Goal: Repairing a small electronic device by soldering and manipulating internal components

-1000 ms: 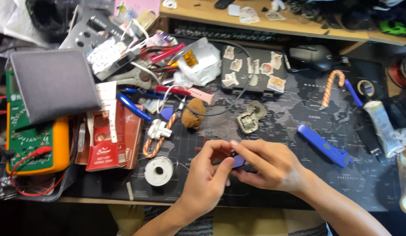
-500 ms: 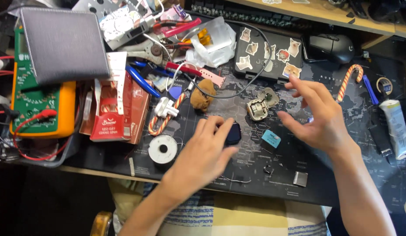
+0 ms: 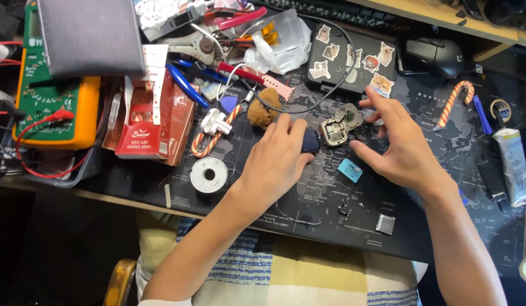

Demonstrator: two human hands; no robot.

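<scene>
My left hand (image 3: 276,160) lies palm down on the black world-map desk mat (image 3: 308,198), its fingertips pressing a small dark blue rounded part (image 3: 311,141). Right beside that part sits an opened metal watch-like case (image 3: 336,129) with its inner workings exposed. My right hand (image 3: 397,146) hovers just right of the case with fingers spread and nothing in it. A small light-blue square piece (image 3: 350,169) lies on the mat under my right thumb.
A white solder spool (image 3: 209,174), a brown lump (image 3: 264,111), a red box (image 3: 143,129) and an orange-green multimeter (image 3: 45,102) crowd the left. A stickered black case (image 3: 348,59), a black mouse (image 3: 431,56), candy canes (image 3: 455,102) and a white tube (image 3: 513,164) lie farther off. Small metal bits (image 3: 386,223) sit near the mat's front edge.
A second ago both hands held the dark blue part together. My right hand has let go and moved right, near the open case; my left hand has set the part down and pushed it forward.
</scene>
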